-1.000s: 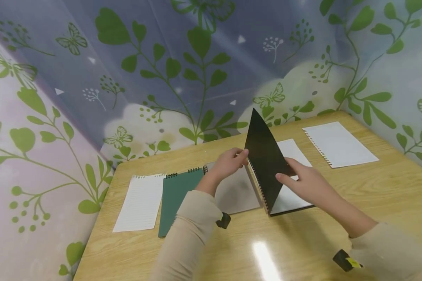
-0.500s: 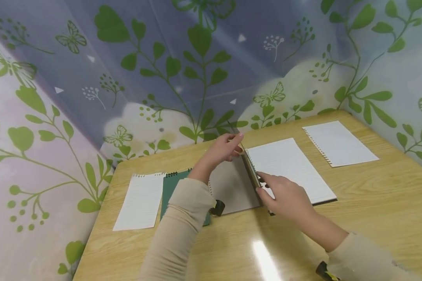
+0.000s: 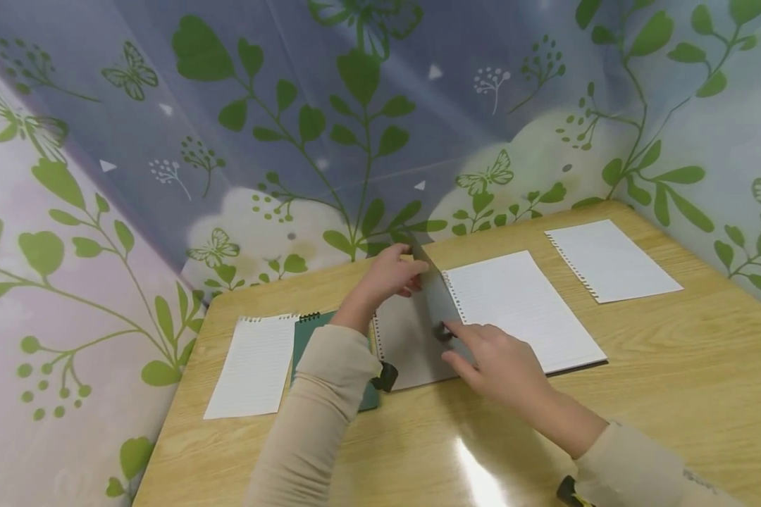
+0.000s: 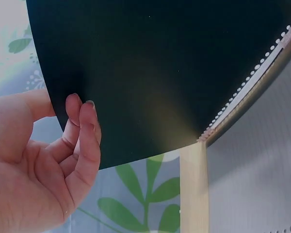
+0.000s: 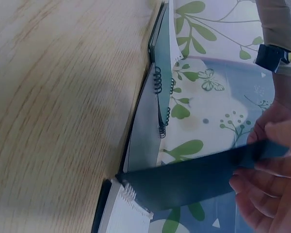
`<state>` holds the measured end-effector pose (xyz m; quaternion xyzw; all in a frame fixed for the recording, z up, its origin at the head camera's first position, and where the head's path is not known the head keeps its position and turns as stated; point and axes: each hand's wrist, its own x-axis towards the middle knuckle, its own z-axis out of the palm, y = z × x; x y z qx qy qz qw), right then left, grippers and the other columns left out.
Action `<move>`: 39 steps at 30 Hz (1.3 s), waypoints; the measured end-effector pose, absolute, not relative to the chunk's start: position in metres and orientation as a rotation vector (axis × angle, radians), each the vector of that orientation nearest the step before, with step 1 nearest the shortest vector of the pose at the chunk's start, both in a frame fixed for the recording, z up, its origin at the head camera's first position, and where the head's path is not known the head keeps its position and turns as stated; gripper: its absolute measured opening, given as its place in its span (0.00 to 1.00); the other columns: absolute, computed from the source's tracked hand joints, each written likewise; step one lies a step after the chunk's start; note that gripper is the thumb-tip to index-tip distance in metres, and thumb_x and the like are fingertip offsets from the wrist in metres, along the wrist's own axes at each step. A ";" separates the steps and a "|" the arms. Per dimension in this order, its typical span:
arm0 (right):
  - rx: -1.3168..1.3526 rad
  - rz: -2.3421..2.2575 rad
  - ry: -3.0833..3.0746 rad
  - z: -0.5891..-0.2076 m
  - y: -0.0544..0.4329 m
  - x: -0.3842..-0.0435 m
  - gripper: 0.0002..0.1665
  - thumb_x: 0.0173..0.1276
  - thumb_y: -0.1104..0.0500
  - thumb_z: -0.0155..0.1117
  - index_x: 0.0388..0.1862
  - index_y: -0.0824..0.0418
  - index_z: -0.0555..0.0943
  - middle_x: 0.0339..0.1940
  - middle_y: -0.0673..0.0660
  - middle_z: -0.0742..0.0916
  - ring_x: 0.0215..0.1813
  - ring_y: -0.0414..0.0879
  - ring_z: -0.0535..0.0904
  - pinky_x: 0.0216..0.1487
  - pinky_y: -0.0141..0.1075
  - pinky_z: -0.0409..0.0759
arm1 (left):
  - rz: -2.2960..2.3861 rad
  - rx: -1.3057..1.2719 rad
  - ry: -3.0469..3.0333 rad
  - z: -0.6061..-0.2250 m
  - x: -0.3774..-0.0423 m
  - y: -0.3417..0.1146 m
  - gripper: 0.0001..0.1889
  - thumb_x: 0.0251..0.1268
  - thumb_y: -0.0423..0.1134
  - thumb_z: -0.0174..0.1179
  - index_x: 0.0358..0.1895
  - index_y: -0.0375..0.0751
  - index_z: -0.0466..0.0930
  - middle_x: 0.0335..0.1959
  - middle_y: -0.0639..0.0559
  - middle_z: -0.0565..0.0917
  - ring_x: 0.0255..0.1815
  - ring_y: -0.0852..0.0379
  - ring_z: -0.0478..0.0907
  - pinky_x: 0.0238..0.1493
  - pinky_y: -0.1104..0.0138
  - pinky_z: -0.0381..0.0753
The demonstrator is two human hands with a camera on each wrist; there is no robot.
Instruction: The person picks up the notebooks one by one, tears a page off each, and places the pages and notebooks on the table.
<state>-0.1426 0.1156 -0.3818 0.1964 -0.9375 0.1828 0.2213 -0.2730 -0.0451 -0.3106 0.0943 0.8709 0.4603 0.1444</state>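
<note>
Pinching a dark sheet (image 4: 150, 73), the left hand (image 3: 387, 278) has its thumb on one side and its fingers on the other, close to the top edge. The right hand (image 3: 504, 366) pinches the same sheet lower down, by the side nearer the person, with its thumb and fingers on either side. The dark sheet stands up on its long edge, tipped over to the left, and looks blurry from the head. Its bottom edge meets a row of small rings next to a white page with lines (image 3: 520, 310), which lies flat just to the right. On the left, under the lifted sheet, is a flat gray page (image 3: 406, 338) with holes down its left side. Next to that is a green notebook (image 3: 307, 334) with black rings, partly hidden by a tan sleeve (image 3: 342, 359). Past it lies a loose lined sheet (image 3: 254, 366) with a torn top. Far to the right is a loose white sheet (image 3: 615, 260). They all lie on a wooden desk (image 3: 406, 451).
</note>
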 end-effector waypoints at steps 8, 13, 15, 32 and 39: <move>0.437 0.665 -2.754 -0.384 0.153 -0.164 0.28 0.67 0.42 0.53 0.59 0.57 0.74 0.54 0.57 0.82 0.50 0.52 0.80 0.41 0.48 0.79 | 1.268 0.265 2.543 -0.316 -0.274 -0.061 0.32 0.64 0.41 0.53 0.69 0.37 0.55 0.40 0.37 0.83 0.35 0.54 0.81 0.40 0.62 0.81; 0.258 0.711 -2.872 -0.392 0.203 -0.195 0.28 0.70 0.43 0.48 0.57 0.63 0.74 0.52 0.64 0.81 0.49 0.57 0.79 0.41 0.51 0.77 | 1.233 0.236 2.555 -0.321 -0.271 -0.075 0.33 0.65 0.42 0.52 0.71 0.41 0.52 0.39 0.43 0.83 0.36 0.54 0.80 0.41 0.61 0.80; 0.197 0.714 -2.925 -0.400 0.223 -0.208 0.30 0.70 0.43 0.47 0.57 0.67 0.73 0.51 0.68 0.80 0.50 0.61 0.76 0.43 0.53 0.75 | 1.216 0.212 2.569 -0.323 -0.270 -0.081 0.33 0.65 0.43 0.53 0.71 0.41 0.53 0.39 0.45 0.82 0.36 0.54 0.80 0.39 0.62 0.79; -0.024 0.719 -3.186 -0.450 0.268 -0.240 0.47 0.68 0.37 0.44 0.59 0.83 0.62 0.54 0.84 0.65 0.56 0.76 0.57 0.53 0.64 0.62 | 0.994 0.144 2.723 -0.369 -0.263 -0.110 0.46 0.57 0.48 0.63 0.72 0.37 0.44 0.58 0.36 0.72 0.36 0.49 0.77 0.34 0.61 0.77; -0.060 0.786 -3.191 -0.449 0.262 -0.238 0.46 0.65 0.40 0.49 0.59 0.83 0.61 0.54 0.85 0.62 0.55 0.79 0.56 0.51 0.65 0.63 | 0.882 0.089 2.699 -0.394 -0.252 -0.117 0.52 0.56 0.50 0.63 0.73 0.39 0.34 0.71 0.35 0.55 0.69 0.39 0.58 0.64 0.49 0.63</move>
